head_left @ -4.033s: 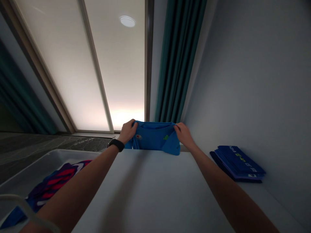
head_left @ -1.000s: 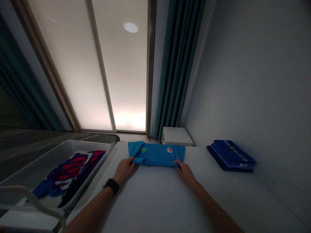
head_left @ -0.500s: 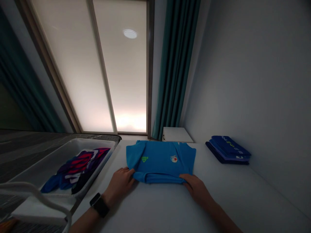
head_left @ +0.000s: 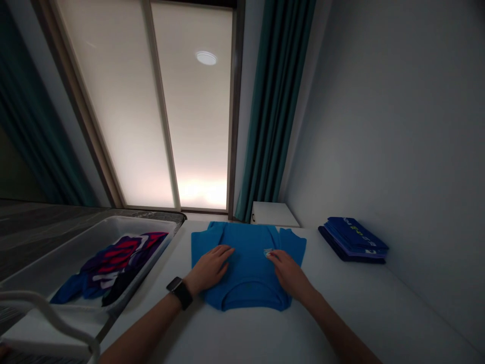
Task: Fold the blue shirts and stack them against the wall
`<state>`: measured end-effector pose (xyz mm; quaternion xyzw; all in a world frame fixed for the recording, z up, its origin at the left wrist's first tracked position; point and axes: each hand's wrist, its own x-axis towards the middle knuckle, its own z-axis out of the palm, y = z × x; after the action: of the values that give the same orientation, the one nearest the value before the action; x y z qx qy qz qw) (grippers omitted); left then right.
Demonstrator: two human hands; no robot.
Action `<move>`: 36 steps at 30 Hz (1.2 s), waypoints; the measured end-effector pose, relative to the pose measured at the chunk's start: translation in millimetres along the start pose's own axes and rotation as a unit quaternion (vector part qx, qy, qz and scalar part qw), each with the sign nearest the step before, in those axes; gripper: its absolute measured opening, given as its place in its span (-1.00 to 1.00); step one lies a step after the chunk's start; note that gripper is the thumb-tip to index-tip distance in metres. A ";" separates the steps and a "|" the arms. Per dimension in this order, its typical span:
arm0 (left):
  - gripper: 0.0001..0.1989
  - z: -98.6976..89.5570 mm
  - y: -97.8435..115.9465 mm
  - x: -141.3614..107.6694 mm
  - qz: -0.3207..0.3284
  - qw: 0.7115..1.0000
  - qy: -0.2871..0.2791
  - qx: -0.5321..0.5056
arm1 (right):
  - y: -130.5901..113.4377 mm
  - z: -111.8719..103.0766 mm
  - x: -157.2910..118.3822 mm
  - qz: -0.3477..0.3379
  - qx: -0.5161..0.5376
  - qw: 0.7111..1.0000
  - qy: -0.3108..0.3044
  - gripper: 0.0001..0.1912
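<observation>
A blue shirt [head_left: 248, 268] lies on the white table [head_left: 242, 336], its collar toward me and its sides folded inward. My left hand [head_left: 210, 268], with a black watch on the wrist, rests on the left part of the shirt with its fingers spread. On the right part, beside a small crest, my right hand [head_left: 290, 273] touches the fabric. Its fingers are close together, and whether they grip any cloth is too small to tell.
A white bin [head_left: 159, 226] with striped and blue clothes [head_left: 117, 258] stands at the left. Folded blue clothes [head_left: 354, 240] are stacked at the right near the wall. A white cabinet [head_left: 275, 213] is behind the table.
The collar end has come down toward me and lies flat. Both hands have left the near edge and moved up onto the shirt, covering the green logo and part of the crest.
</observation>
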<state>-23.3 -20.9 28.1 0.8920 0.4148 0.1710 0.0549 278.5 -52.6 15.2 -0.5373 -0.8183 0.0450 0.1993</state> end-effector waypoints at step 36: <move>-0.52 18.1 14.5 -23.5 -0.051 0.999 -0.016 0.006 | -23.7 14.4 -61.8 0.047 -0.003 0.990 -0.135 -0.41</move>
<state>-20.6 -47.3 8.6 0.8726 0.4600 0.1507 0.0650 273.9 -115.9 -8.3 -0.5643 -0.8119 0.1244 0.0830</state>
